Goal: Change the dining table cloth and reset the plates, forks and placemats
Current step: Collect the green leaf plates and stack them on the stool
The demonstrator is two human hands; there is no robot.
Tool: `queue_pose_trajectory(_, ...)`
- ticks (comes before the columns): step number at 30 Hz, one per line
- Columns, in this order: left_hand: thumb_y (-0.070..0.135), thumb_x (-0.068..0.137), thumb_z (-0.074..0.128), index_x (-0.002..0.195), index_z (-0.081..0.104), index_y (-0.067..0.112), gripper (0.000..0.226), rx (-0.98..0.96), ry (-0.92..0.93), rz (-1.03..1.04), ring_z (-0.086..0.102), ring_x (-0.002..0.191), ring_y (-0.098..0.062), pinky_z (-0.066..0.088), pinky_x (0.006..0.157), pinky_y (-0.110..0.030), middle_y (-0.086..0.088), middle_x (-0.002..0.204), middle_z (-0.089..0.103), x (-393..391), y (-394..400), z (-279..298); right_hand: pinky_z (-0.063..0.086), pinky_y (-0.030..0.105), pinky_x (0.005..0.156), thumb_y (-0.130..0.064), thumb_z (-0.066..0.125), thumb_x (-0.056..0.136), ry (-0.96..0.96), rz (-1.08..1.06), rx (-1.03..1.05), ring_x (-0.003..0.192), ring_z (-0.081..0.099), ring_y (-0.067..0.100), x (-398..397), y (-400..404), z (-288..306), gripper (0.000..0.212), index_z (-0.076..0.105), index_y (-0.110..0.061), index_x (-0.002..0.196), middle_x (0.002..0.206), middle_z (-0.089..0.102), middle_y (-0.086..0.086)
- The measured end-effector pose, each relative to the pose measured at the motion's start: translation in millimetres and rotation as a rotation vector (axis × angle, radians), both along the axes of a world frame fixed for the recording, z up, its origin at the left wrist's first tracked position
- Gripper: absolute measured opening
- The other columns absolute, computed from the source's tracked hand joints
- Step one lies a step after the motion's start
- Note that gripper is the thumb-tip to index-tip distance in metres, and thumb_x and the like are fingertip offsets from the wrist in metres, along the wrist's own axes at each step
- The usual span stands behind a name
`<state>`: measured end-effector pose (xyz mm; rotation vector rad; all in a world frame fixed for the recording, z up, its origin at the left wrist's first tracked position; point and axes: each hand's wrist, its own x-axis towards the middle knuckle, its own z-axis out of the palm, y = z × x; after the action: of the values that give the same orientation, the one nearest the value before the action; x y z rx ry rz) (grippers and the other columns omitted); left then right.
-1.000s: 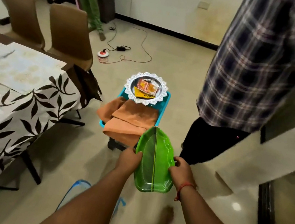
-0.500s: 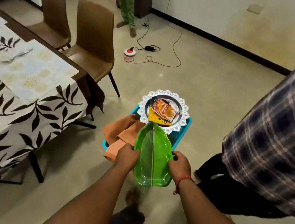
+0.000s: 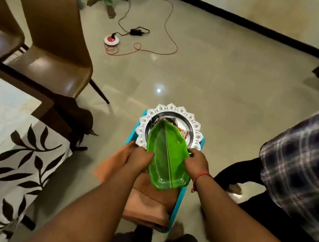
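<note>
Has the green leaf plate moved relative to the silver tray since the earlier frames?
Yes. The green leaf plate, held in both hands, has travelled forward toward the silver tray: its tip was short of the tray's rim before and now overlaps it.

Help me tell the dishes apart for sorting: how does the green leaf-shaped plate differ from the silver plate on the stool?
The green leaf-shaped plate is long and pointed with a centre rib; the silver plate is round with a scalloped petal rim. The green plate is held tilted by the left hand and right hand; the silver one rests on the blue stool. The green plate is empty; the silver holds packets.
</note>
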<state>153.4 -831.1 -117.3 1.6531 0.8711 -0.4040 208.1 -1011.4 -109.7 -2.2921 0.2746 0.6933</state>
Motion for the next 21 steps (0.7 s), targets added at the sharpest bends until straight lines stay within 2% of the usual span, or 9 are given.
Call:
queue_pose_trajectory(2, 0.007, 0.086, 0.057, 0.114, 0.065, 0.003, 0.029, -0.045, 0.049, 0.044, 0.070, 0.097, -0.037, 0.059, 0.081, -0.055, -0.023, 0.107, 0.069, 12.8, 3.9, -10.0, 0.045, 0.027, 0.087, -0.001, 0.057, 0.080, 0.010, 0.027, -0.028, 0.113, 0.061, 0.033, 16.8, 6.3, -5.7, 0.046, 0.067, -0.010, 0.124, 0.125, 0.066, 0.016)
queue_pose_trajectory(4, 0.013, 0.088, 0.057, 0.117, 0.063, 0.015, 0.030, -0.127, 0.110, 0.089, 0.071, 0.091, -0.031, 0.062, 0.070, -0.046, -0.013, 0.107, 0.071, 22.6, 4.3, -14.9, 0.046, 0.030, 0.093, -0.002, 0.055, 0.081, 0.025, 0.055, -0.054, 0.116, 0.060, 0.033, 35.6, 11.8, -8.3, 0.047, 0.066, -0.011, 0.126, 0.128, 0.064, 0.017)
queue_pose_trajectory(6, 0.014, 0.090, 0.056, 0.115, 0.061, 0.019, 0.025, -0.201, 0.149, 0.149, 0.069, 0.084, -0.023, 0.061, 0.062, -0.038, -0.007, 0.104, 0.070, 33.0, 3.0, -19.4, 0.046, 0.033, 0.096, -0.002, 0.054, 0.083, 0.025, 0.098, -0.079, 0.118, 0.058, 0.035, 55.9, 17.4, -12.6, 0.047, 0.065, -0.009, 0.128, 0.131, 0.061, 0.020)
queue_pose_trajectory(8, 0.013, 0.091, 0.054, 0.102, 0.060, 0.019, 0.014, -0.262, 0.179, 0.220, 0.068, 0.082, -0.021, 0.061, 0.065, -0.038, -0.008, 0.103, 0.070, 41.9, -0.1, -25.4, 0.046, 0.034, 0.098, -0.001, 0.053, 0.083, 0.022, 0.173, -0.103, 0.119, 0.057, 0.037, 75.2, 23.7, -19.4, 0.049, 0.063, -0.008, 0.130, 0.135, 0.056, 0.022)
queue_pose_trajectory(11, 0.013, 0.092, 0.054, 0.093, 0.059, 0.021, 0.009, -0.324, 0.218, 0.316, 0.071, 0.093, -0.025, 0.062, 0.066, -0.036, -0.010, 0.107, 0.072, 52.6, -4.3, -30.4, 0.045, 0.037, 0.102, -0.002, 0.052, 0.083, 0.033, 0.295, -0.131, 0.122, 0.055, 0.037, 99.9, 33.7, -30.5, 0.052, 0.061, -0.011, 0.134, 0.139, 0.052, 0.022)
queue_pose_trajectory(15, 0.013, 0.096, 0.053, 0.102, 0.058, 0.018, 0.009, -0.368, 0.244, 0.408, 0.071, 0.095, -0.030, 0.061, 0.067, -0.036, -0.012, 0.111, 0.072, 65.7, -9.5, -42.5, 0.040, 0.040, 0.109, -0.007, 0.053, 0.085, 0.051, 0.395, -0.182, 0.130, 0.047, 0.038, 124.8, 48.4, -46.9, 0.055, 0.055, -0.013, 0.140, 0.146, 0.041, 0.020)
queue_pose_trajectory(18, 0.014, 0.097, 0.052, 0.117, 0.054, 0.014, 0.020, -0.363, 0.286, 0.435, 0.067, 0.110, -0.036, 0.058, 0.083, -0.042, -0.017, 0.118, 0.069, 72.2, -15.2, -51.6, 0.039, 0.039, 0.110, -0.009, 0.054, 0.085, 0.061, 0.448, -0.222, 0.130, 0.046, 0.038, 133.3, 54.9, -59.5, 0.056, 0.053, -0.014, 0.141, 0.144, 0.042, 0.020)
queue_pose_trajectory(21, 0.014, 0.099, 0.052, 0.119, 0.051, 0.015, 0.020, -0.401, 0.297, 0.488, 0.068, 0.106, -0.034, 0.058, 0.078, -0.036, -0.017, 0.117, 0.069, 73.0, -19.4, -58.5, 0.038, 0.040, 0.111, -0.011, 0.054, 0.085, 0.075, 0.489, -0.237, 0.131, 0.045, 0.038, 138.2, 60.0, -67.5, 0.056, 0.053, -0.014, 0.141, 0.144, 0.042, 0.020)
